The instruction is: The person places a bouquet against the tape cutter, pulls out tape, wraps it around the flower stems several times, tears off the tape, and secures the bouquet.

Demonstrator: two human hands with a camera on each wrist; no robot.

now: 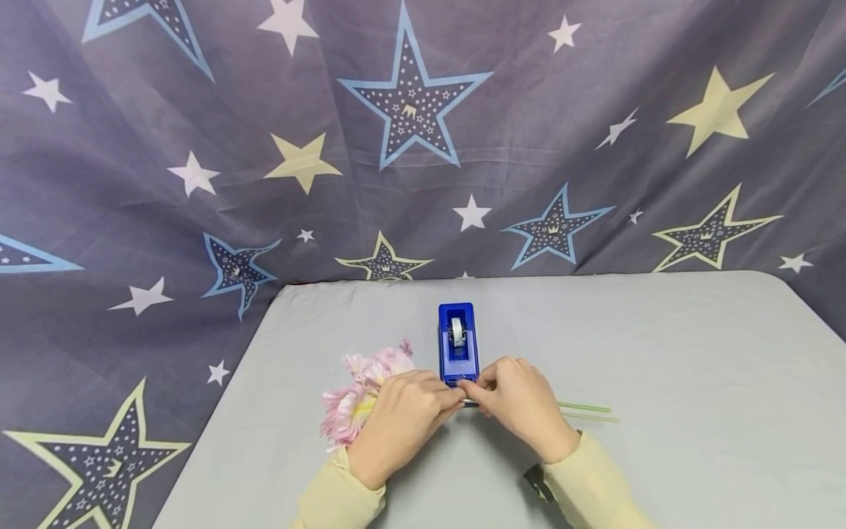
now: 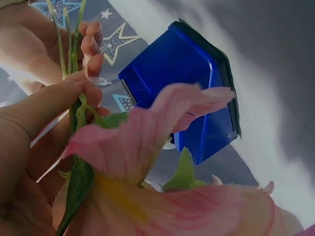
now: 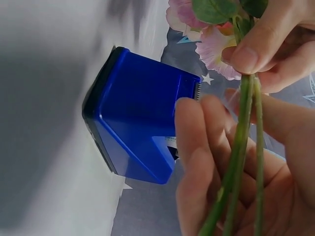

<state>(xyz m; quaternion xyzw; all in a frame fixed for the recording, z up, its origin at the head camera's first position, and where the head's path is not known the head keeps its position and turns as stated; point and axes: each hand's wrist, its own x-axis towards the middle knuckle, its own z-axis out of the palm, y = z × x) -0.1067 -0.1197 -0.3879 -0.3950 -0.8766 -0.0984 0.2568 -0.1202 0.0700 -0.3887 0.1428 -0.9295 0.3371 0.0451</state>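
Note:
My left hand (image 1: pixel 407 406) pinches a small bunch of artificial flower stems (image 2: pixel 74 49) between thumb and fingers, just below the leaves. Pink blossoms (image 1: pixel 350 404) with yellow centres spread out to the left of that hand. My right hand (image 1: pixel 518 397) meets the left at the stems, its fingers curled and its thumb tip against them. A thin shiny strip like clear tape (image 3: pixel 232 100) shows by that thumb, partly hidden by the stems. Directly beyond both hands stands a blue tape dispenser (image 1: pixel 458 342), its toothed cutter facing them.
The stem ends (image 1: pixel 588 410) stick out to the right past the right hand. A grey cloth covers the table (image 1: pixel 694 367). Behind it hangs a dark curtain (image 1: pixel 502 132) printed with stars. A dark object (image 1: pixel 538 483) shows beneath the right sleeve.

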